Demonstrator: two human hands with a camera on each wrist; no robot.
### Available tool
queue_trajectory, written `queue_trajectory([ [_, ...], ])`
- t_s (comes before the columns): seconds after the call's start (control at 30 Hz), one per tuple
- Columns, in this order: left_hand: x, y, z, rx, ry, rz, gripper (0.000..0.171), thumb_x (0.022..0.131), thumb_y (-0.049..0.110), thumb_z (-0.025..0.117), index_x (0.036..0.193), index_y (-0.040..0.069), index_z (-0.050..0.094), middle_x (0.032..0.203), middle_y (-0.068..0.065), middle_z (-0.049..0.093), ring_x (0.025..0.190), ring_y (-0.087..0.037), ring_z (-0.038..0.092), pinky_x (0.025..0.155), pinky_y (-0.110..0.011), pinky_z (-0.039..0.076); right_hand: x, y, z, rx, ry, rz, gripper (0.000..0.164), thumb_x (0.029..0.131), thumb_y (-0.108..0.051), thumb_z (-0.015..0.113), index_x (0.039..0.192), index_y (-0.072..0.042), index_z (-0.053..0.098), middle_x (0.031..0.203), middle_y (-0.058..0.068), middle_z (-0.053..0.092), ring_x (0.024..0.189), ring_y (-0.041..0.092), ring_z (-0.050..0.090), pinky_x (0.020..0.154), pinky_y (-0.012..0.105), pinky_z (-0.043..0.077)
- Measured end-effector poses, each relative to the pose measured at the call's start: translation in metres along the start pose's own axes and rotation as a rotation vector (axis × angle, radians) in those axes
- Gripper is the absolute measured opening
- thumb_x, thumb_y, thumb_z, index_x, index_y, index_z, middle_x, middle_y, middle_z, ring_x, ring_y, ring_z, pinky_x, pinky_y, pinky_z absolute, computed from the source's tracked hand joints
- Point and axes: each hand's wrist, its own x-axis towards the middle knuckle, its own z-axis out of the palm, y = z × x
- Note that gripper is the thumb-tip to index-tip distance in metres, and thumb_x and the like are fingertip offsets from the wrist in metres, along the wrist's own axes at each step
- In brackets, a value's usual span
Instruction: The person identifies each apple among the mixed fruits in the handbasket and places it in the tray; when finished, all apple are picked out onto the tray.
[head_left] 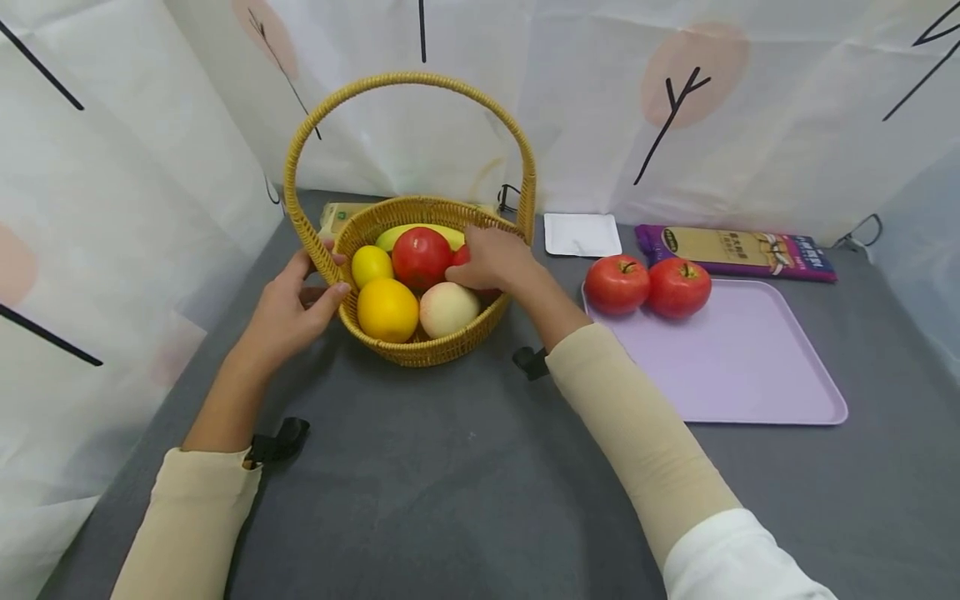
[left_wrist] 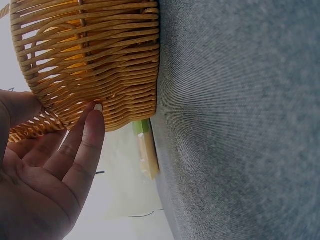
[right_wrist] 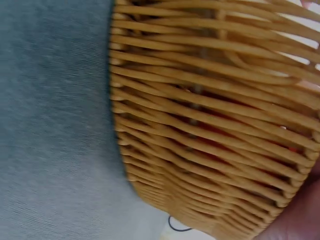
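A woven basket point(head_left: 426, 354) with a tall hooped handle stands on the table. My left hand point(head_left: 288, 312) holds its left side near the foot of the handle, thumb at the rim; in the left wrist view, the fingers point(left_wrist: 90, 142) lie along the outer weave. Over the right rim, my right hand point(head_left: 495, 262) reaches in and grips a red apple point(head_left: 459, 257), mostly covered by the hand. Beside it lie another red apple point(head_left: 422, 258), a peach point(head_left: 448, 310), an orange point(head_left: 387, 310), a lemon point(head_left: 372, 266) and a banana point(head_left: 397, 237).
Right of the basket is a lilac tray point(head_left: 757, 358), with two red apples point(head_left: 678, 288) at its back left corner. Behind them lie a purple and gold packet point(head_left: 738, 250) and a white square point(head_left: 581, 235). A pale packet point(head_left: 341, 215) lies behind the basket. Patterned cloth borders the table.
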Motion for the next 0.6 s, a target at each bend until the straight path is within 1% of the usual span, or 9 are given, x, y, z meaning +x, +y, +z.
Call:
queue_trajectory([
  [0.1, 0.000, 0.000, 0.000, 0.005, 0.000, 0.005, 0.064, 0.102, 0.017, 0.060, 0.156, 0.007, 0.028, 0.143, -0.018, 0.051, 0.108, -0.041, 0.066, 0.078, -0.007, 0.046, -0.002, 0.004, 0.005, 0.001, 0.092, -0.028, 0.043, 0.090, -0.043, 0.062, 0.117, -0.011, 0.055, 0.100, 0.006, 0.060, 0.092, 0.024, 0.055, 0.076, 0.037, 0.048],
  [0.17, 0.000, -0.001, 0.000, 0.007, 0.003, 0.006, 0.064, 0.102, 0.017, 0.060, 0.156, 0.007, 0.028, 0.143, -0.018, 0.051, 0.108, -0.041, 0.066, 0.077, -0.006, 0.046, -0.002, 0.006, 0.009, 0.014, 0.154, -0.055, 0.047, 0.089, -0.045, 0.064, 0.121, -0.011, 0.057, 0.104, 0.006, 0.060, 0.095, 0.025, 0.055, 0.079, 0.038, 0.049],
  [0.27, 0.000, -0.003, 0.001, 0.000, 0.003, 0.011, 0.064, 0.102, 0.016, 0.060, 0.156, 0.007, 0.028, 0.143, -0.018, 0.051, 0.108, -0.041, 0.066, 0.077, -0.006, 0.046, -0.006, 0.010, 0.013, 0.086, 0.229, -0.097, 0.053, 0.086, -0.045, 0.069, 0.127, -0.013, 0.061, 0.115, 0.007, 0.061, 0.104, 0.026, 0.054, 0.085, 0.039, 0.050],
  [0.43, -0.001, -0.004, 0.001, -0.017, 0.005, 0.005, 0.064, 0.101, 0.014, 0.060, 0.157, 0.008, 0.028, 0.143, -0.018, 0.051, 0.108, -0.042, 0.066, 0.077, -0.007, 0.046, -0.017, 0.012, 0.014, 0.249, 0.297, -0.186, 0.062, 0.084, -0.045, 0.075, 0.137, -0.017, 0.060, 0.132, 0.005, 0.056, 0.117, 0.025, 0.049, 0.090, 0.040, 0.050],
  [0.53, 0.000, -0.004, 0.001, -0.016, 0.006, 0.004, 0.064, 0.102, 0.015, 0.059, 0.157, 0.009, 0.028, 0.144, -0.017, 0.050, 0.108, -0.041, 0.066, 0.078, -0.007, 0.046, -0.027, 0.010, 0.012, 0.304, 0.329, -0.240, 0.062, 0.085, -0.045, 0.074, 0.139, -0.018, 0.059, 0.136, 0.003, 0.054, 0.120, 0.024, 0.048, 0.090, 0.039, 0.051],
  [0.6, 0.001, -0.004, 0.000, -0.018, 0.005, 0.007, 0.064, 0.102, 0.015, 0.059, 0.157, 0.009, 0.028, 0.144, -0.017, 0.050, 0.109, -0.041, 0.066, 0.078, -0.007, 0.047, -0.034, 0.007, 0.011, 0.313, 0.340, -0.271, 0.062, 0.087, -0.046, 0.073, 0.140, -0.018, 0.057, 0.138, 0.003, 0.053, 0.122, 0.025, 0.046, 0.090, 0.039, 0.051],
])
